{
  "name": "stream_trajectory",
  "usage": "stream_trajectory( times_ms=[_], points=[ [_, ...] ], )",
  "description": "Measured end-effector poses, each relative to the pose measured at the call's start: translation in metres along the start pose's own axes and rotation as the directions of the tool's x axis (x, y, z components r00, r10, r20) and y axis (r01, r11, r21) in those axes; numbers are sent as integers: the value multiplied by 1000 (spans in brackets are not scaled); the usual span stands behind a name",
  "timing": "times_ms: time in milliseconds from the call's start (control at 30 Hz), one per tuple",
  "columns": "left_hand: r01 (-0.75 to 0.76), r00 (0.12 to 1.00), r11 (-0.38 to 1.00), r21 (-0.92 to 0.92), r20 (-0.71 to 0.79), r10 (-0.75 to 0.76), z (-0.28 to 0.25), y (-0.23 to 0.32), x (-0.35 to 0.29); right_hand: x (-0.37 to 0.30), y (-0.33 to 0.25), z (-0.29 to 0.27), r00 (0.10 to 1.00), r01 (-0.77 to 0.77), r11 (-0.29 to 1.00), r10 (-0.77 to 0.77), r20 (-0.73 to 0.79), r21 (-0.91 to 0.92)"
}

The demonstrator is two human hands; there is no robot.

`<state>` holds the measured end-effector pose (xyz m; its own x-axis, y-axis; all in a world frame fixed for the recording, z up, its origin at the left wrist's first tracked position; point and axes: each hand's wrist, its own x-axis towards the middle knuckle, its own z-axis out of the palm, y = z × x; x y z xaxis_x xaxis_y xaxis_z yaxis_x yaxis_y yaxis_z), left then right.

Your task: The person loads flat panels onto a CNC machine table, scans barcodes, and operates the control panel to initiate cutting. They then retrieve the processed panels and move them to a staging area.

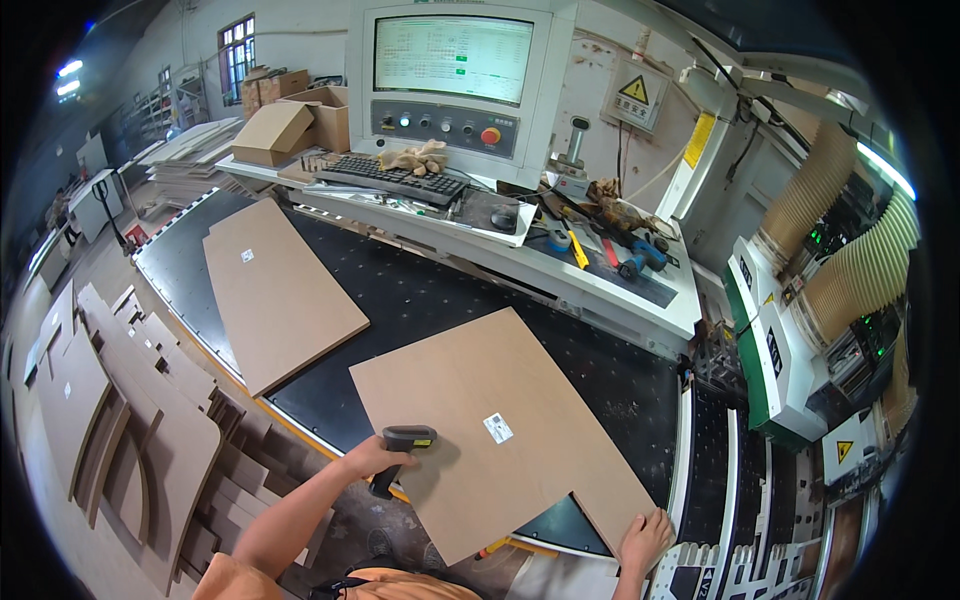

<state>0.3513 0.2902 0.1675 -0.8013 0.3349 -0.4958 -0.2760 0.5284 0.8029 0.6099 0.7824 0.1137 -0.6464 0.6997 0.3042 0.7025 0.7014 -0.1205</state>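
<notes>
My left hand (370,459) is closed round the grip of a dark handheld barcode scanner (409,438), held over the left part of a notched brown wood panel (470,380). A white printed label (498,428) sits near the panel's middle, to the right of the scanner. My right hand (646,540) grips the panel's near right corner, fingers over its edge. The panel lies on a black table (620,400) dotted with small studs, its near part jutting past the table's edge. Farther left on the same table lies a second brown panel (275,300) with its own small label (247,256).
Cut panels (150,440) lean in stacks on the floor at left. Behind the table stand a control console (450,130) with a lit screen, a keyboard (390,178), gloves (415,157) and hand tools (610,250). Machinery with ribbed hoses (850,270) stands at right.
</notes>
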Motion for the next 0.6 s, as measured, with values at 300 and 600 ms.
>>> stream_trajectory(
  times_ms=[300,600],
  points=[
    [-1,994,986,-168,-108,-17,8,-16,3,15,-13,16,1000,21,984,-22,3,179],
    [-28,999,995,96,-16,29,5,-16,20,98,-160,25,970,243,912,-225,-91,332]
  ],
)
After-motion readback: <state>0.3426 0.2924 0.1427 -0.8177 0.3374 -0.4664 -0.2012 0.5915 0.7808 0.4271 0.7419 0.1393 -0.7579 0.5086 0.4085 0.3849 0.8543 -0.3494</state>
